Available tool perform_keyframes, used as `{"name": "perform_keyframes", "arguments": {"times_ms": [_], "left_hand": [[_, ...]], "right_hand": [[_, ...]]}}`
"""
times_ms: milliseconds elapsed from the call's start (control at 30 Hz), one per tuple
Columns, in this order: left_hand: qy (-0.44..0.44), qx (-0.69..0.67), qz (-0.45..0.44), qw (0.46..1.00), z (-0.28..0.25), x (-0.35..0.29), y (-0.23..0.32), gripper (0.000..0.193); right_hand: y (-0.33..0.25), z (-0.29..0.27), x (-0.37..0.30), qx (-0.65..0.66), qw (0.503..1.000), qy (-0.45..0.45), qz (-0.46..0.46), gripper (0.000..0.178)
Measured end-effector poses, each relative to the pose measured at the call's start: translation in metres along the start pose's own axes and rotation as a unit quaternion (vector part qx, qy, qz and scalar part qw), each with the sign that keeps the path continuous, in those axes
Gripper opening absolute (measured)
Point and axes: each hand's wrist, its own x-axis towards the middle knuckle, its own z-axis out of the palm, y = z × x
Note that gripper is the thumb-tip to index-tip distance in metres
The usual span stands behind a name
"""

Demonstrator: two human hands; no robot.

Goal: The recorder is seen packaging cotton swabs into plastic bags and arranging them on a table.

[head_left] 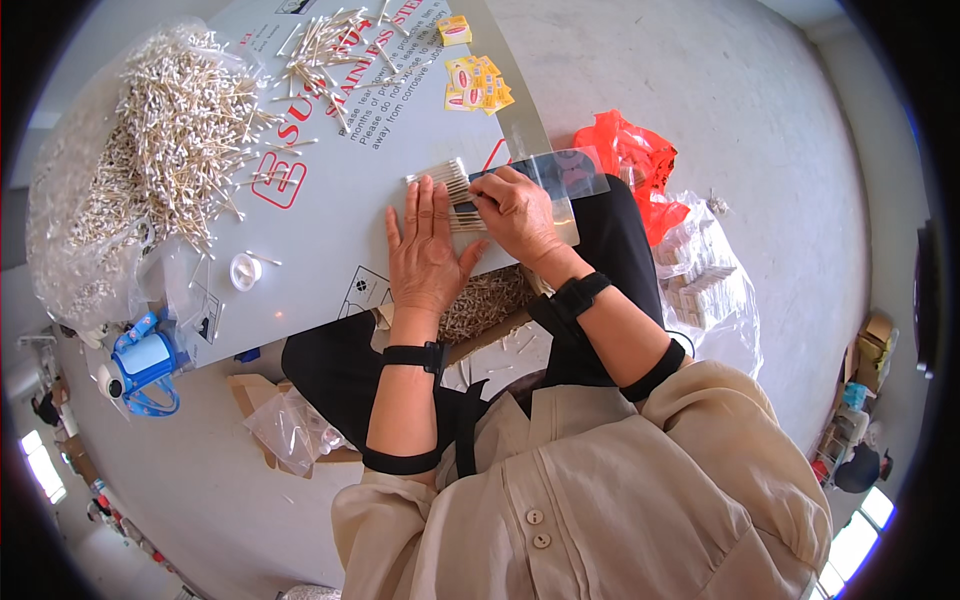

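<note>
A row of cotton swabs [452, 175] lies side by side at the table's near right edge. My left hand [428, 248] rests flat beside it, fingers stretched out and their tips at the row's left end. At the row's other end my right hand [520, 212] is closed, its thumb and fingertips pressed together; whatever they pinch is hidden. Under and beyond the right hand, a clear plastic sheet or bag [590, 178] juts past the table edge over my leg. More swabs [466, 222] show between the two hands.
A large heap of swabs [180, 130] spills from a clear bag at left; loose swabs [325, 50] and yellow cards [478, 85] lie farther back. A small round tub [245, 271] and blue bottle [145, 362] stand nearer. A swab-filled box [490, 305] sits below the edge, a red bag [640, 155] at right.
</note>
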Motion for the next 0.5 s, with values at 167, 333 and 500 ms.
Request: {"name": "perform_keyframes", "arguments": {"times_ms": [167, 333, 500], "left_hand": [[-0.001, 0.002, -0.002, 1.0, -0.0006, 0.0, 0.0003, 0.091], [0.004, -0.012, -0.001, 1.0, 0.0005, -0.0007, -0.0008, 0.088], [0.012, -0.016, 0.004, 1.0, 0.0014, -0.0007, -0.001, 0.088]], "right_hand": [[-0.0004, -0.0022, -0.0017, -0.015, 0.999, -0.028, -0.01, 0.007], [-0.0029, 0.0011, 0.0018, 0.008, 1.0, 0.021, 0.008, 0.011], [-0.0029, 0.0012, 0.0044, -0.004, 1.0, 0.006, 0.017, 0.012]]}}
